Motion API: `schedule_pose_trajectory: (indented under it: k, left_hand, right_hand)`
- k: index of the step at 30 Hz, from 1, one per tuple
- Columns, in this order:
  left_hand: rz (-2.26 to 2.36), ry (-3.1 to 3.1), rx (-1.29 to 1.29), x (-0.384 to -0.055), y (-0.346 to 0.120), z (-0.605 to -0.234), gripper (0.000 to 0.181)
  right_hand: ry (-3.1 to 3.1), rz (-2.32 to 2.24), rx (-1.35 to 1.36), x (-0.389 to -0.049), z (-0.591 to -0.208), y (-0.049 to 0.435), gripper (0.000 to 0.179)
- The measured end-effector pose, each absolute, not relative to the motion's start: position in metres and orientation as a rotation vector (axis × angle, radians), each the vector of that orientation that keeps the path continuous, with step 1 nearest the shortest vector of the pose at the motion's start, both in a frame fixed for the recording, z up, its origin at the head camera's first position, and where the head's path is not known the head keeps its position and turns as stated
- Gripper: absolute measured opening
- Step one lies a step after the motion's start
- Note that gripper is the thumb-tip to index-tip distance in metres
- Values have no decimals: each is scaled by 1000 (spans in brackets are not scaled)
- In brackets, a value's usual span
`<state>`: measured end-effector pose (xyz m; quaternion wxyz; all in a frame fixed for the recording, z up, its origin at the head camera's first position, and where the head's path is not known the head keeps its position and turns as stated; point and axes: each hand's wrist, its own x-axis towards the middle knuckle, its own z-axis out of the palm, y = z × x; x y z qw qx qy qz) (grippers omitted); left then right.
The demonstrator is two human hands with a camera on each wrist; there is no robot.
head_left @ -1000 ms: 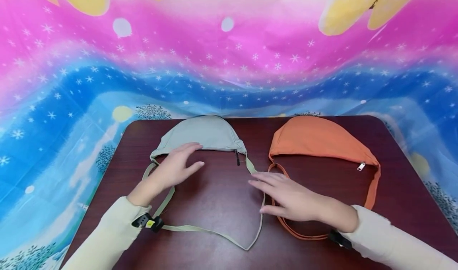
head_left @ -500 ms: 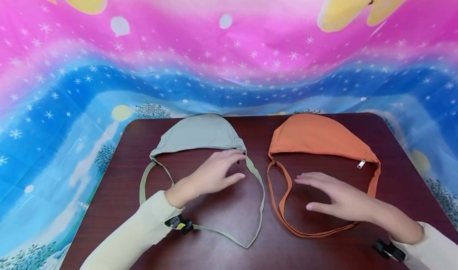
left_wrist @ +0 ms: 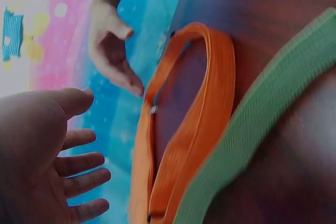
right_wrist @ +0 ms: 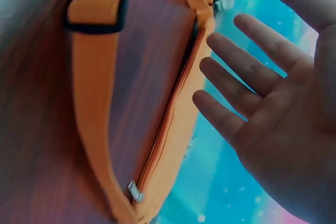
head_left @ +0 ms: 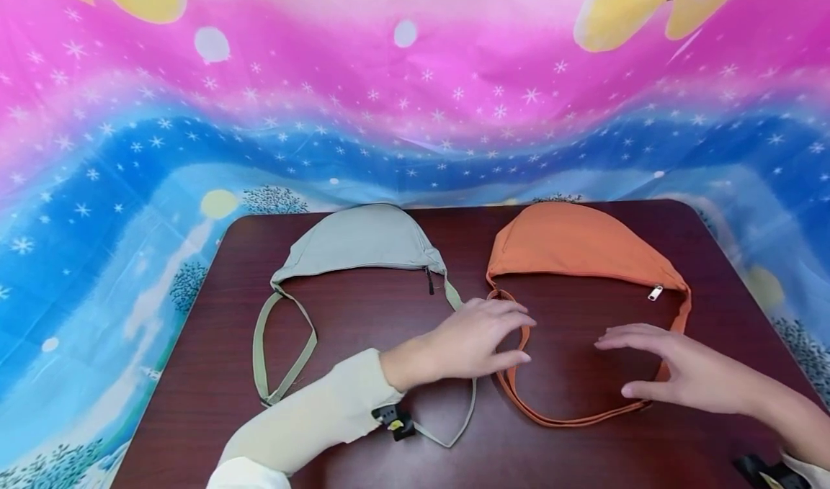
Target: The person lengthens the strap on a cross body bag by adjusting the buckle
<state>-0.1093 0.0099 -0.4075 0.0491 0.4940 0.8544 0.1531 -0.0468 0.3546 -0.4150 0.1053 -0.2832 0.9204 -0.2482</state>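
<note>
Two half-moon shoulder bags lie flat near the table's far edge: a pale grey-green bag [head_left: 363, 238] on the left and an orange bag [head_left: 577, 243] on the right. My left hand [head_left: 476, 339] hovers between them, over the green strap [left_wrist: 252, 124] and beside the looped orange strap [head_left: 551, 423], holding nothing. My right hand [head_left: 687, 370] is above the table inside the orange strap's loop, empty, its fingers extended. In the right wrist view a black slider buckle [right_wrist: 96, 10] sits on the orange strap, and a silver zipper pull [right_wrist: 135, 191] shows at the bag's end.
A dark reddish-brown table [head_left: 227, 294] with rounded far corners carries both bags. Behind it hangs a pink and blue printed cloth [head_left: 311, 107] with snowflakes. The green strap's narrow loop [head_left: 259, 345] spreads on the left.
My left hand has swept right from the grey-green bag toward the orange strap. My right hand has moved right, away from the green strap. Both bags stay in place.
</note>
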Motion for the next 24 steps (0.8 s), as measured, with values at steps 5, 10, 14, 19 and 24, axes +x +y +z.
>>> schedule_pose_trajectory:
  k: [5, 10, 14, 19, 24]
  left_hand:
    - [361, 2592, 1539, -96, 41, -413, 50]
    - [241, 2560, 1528, -80, 73, -421, 50]
    - [200, 2515, 1468, -69, 98, -427, 51]
    - [208, 2501, 1350, -59, 123, -432, 47]
    - [210, 2504, 1237, -54, 137, -442, 42]
  right_hand:
    - [2616, -758, -833, -44, -426, 371, 52]
    - [2546, -805, -863, -40, -438, 381, 46]
    - [2524, -799, -878, -36, -446, 387, 42]
    - [2543, -785, -942, -30, -456, 393, 36]
    - [2541, -834, -1032, -29, -463, 392, 31]
